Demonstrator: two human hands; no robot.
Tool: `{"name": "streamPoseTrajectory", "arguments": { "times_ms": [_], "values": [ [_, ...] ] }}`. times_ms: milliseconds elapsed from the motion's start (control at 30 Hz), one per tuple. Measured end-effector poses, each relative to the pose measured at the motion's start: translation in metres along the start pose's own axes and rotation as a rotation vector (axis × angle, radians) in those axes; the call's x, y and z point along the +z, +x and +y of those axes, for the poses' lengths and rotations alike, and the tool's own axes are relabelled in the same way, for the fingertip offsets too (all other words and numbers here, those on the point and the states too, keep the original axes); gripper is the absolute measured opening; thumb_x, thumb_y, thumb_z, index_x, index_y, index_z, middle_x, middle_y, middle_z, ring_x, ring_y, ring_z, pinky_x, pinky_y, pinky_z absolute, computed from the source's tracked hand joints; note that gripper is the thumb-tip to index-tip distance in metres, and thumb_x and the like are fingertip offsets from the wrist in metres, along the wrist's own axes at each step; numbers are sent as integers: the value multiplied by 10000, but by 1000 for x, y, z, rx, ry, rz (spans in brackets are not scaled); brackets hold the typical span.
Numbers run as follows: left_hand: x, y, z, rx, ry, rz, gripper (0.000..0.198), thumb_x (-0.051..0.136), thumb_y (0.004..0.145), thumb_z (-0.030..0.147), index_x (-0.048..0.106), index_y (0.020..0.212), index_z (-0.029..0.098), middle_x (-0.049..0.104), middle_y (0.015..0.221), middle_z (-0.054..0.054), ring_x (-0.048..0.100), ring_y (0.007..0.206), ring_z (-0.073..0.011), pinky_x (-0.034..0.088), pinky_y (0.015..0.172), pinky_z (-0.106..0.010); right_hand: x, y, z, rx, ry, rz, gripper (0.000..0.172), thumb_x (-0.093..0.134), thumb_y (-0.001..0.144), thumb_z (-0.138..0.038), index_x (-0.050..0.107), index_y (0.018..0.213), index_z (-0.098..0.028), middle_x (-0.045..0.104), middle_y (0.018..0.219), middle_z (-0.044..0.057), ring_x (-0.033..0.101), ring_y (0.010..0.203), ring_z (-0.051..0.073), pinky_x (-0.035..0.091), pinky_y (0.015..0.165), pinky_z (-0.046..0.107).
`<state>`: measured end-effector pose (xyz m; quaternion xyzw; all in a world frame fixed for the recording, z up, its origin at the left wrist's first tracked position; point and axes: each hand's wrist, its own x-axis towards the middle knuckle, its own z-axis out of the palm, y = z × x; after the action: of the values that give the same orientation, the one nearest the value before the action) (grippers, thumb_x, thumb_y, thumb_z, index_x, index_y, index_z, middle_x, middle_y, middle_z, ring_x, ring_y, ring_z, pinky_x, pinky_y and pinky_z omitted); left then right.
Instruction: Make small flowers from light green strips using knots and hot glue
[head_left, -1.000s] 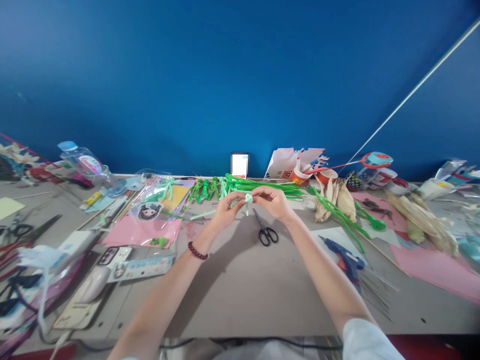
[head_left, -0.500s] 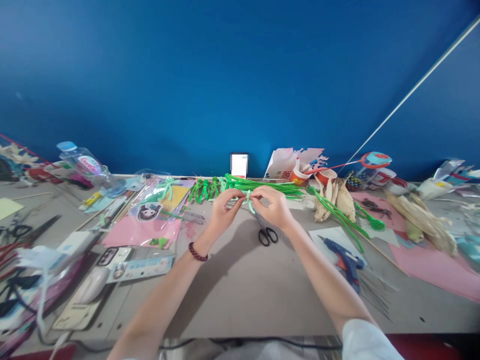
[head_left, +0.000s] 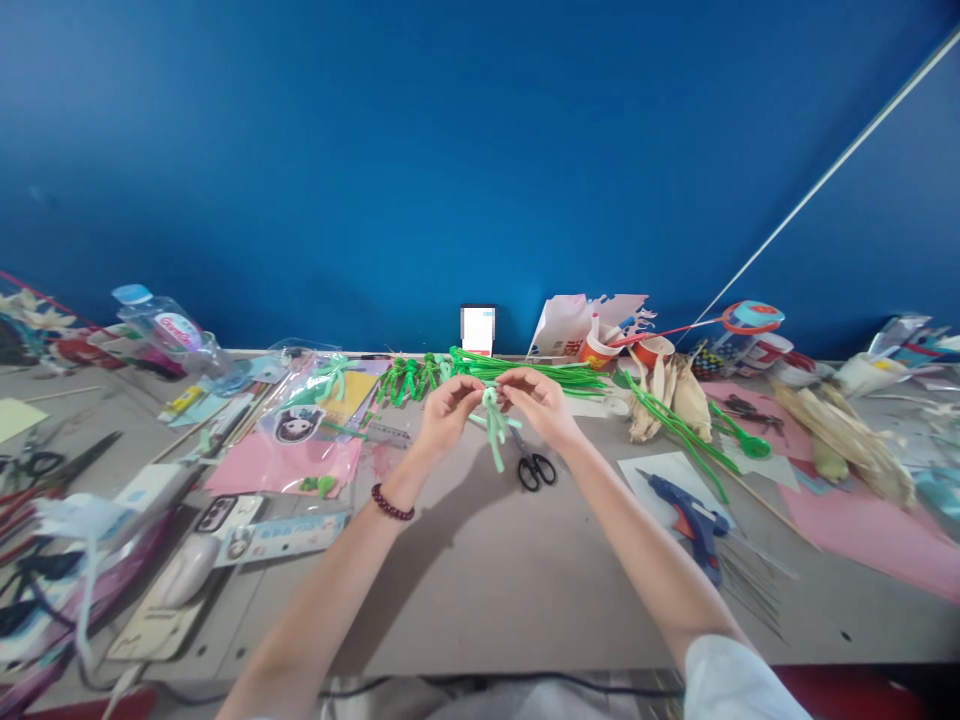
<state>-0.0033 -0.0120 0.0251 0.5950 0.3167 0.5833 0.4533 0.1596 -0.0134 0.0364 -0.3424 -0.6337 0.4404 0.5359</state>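
Observation:
Between my two hands is a pale green pipe-cleaner figure [head_left: 495, 425], its loose strands hanging down over the table. My left hand [head_left: 450, 415], with a beaded bracelet on the wrist, pinches it from the left near the top. From the right, my right hand [head_left: 538, 405] pinches the same top part with thumb and forefinger. Just below and right of the figure lie black-handled scissors [head_left: 535, 470], their blades partly hidden behind my right hand. Behind my hands stretches a bundle of green pipe cleaners [head_left: 570, 376]. Several finished-looking green pipe-cleaner figures [head_left: 409, 378] stand to its left.
A blue glue gun [head_left: 694, 520] rests on white paper at the right. Beyond it are dried husks [head_left: 847, 440] and pink paper [head_left: 870, 530]. At left lie a plastic bag [head_left: 300, 425], a mouse [head_left: 187, 570] and a bottle [head_left: 169, 325]. A phone [head_left: 478, 330] leans on the blue wall.
The pale green figure has turned so that its strands now hang toward me between my hands. Both hands have shifted slightly, still pinching it.

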Motion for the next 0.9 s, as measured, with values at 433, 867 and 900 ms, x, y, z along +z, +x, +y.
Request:
{"name": "streamPoseTrajectory", "arguments": {
  "times_ms": [433, 867, 900],
  "values": [
    [9, -4, 2, -373, -516, -84, 234, 775, 657, 282, 614, 775, 160, 605, 640, 15, 553, 551, -92, 449, 562, -216, 1, -1, -2, 269, 293, -166, 197, 726, 715, -347, 645, 752, -170, 660, 671, 15, 582, 593, 114, 428, 515, 231],
    [11, -8, 12, -441, -398, -89, 166, 731, 691, 299, 657, 712, 152, 647, 698, -11, 607, 683, -127, 480, 723, -252, -3, 3, 5, 433, 441, -36, 283, 803, 602, -378, 611, 638, -173, 574, 550, -36, 511, 486, 92, 351, 491, 243],
    [11, -8, 11, -430, -384, -119, 163, 731, 690, 297, 659, 695, 150, 645, 678, -14, 604, 670, -129, 479, 717, -255, -3, 3, 4, 430, 447, -37, 284, 800, 605, -383, 610, 637, -173, 576, 553, -33, 515, 491, 96, 352, 489, 244]
  ]
}}
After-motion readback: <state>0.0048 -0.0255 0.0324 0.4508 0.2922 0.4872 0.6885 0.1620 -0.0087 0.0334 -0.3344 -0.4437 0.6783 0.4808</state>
